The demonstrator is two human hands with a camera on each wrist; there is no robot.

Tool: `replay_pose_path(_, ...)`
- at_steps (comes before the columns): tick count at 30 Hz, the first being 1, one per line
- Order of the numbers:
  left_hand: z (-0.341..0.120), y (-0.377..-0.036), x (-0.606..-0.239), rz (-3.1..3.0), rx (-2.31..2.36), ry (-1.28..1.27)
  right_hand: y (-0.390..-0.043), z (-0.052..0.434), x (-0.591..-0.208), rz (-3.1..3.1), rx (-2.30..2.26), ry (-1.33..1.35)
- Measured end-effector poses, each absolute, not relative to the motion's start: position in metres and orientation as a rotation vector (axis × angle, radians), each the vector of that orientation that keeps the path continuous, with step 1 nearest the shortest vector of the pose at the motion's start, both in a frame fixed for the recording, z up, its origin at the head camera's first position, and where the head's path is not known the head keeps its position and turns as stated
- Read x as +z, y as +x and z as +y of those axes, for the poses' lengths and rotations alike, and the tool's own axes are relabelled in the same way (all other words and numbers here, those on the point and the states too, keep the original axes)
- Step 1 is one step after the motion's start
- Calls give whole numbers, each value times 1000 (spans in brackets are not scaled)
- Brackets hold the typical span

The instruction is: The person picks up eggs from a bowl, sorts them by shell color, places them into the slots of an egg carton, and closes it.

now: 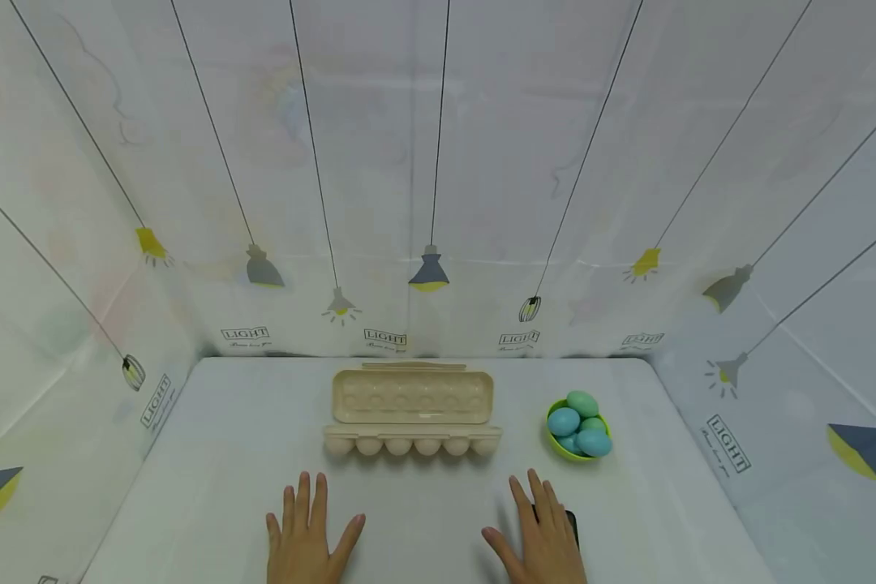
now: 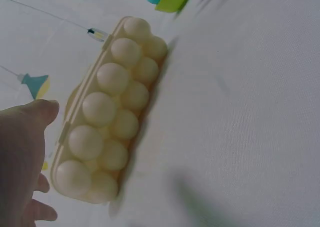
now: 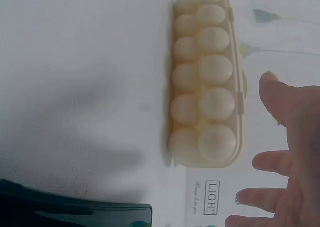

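A cream plastic egg carton [image 1: 412,434] lies in the middle of the table, its dimpled lid part [image 1: 412,397] toward the back wall. Rounded egg cups [image 2: 100,109] bulge from its front side, filling much of both wrist views. My left hand [image 1: 305,539] is in front of the carton's left end, fingers straight and spread, holding nothing. To the right, my right hand [image 1: 543,539] has its fingers extended and also holds nothing. Beneath or just beyond it is a dark flat object [image 3: 75,209], partly hidden by the hand in the head view; its kind is unclear.
A lime-green bowl [image 1: 573,457] of several blue and green eggs [image 1: 582,403] stands right of the carton. The white table [image 1: 219,454] meets a patterned sheet wall [image 1: 474,162] at its back edge, with similar walls at both sides.
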State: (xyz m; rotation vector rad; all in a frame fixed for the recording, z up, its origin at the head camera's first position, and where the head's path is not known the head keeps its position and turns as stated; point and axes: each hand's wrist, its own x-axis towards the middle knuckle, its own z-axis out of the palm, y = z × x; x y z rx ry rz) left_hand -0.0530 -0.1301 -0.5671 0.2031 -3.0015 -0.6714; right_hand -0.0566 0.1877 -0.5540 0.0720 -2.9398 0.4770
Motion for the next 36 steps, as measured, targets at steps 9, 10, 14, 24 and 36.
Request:
replay_pose_path(9, -136, -62, -573, -2976, -917, 239, -67, 185, -552, -2932, 581, 107)
replay_pose_path(10, -137, -64, -574, -2972, -960, 251, -70, 185, -553, -2937, 608, 105)
replay_pose_path(14, -143, -75, -579, -2935, -1129, 288, -83, 188, -553, -2920, 711, 107)
replay_pose_path(24, -159, -124, -563, -2734, -1294, 275, -127, 191, -543, -2831, 885, 190)
replay_pose_path(36, -160, -156, -555, -2641, -1454, 309, -143, 182, -540, -2869, 974, 251)
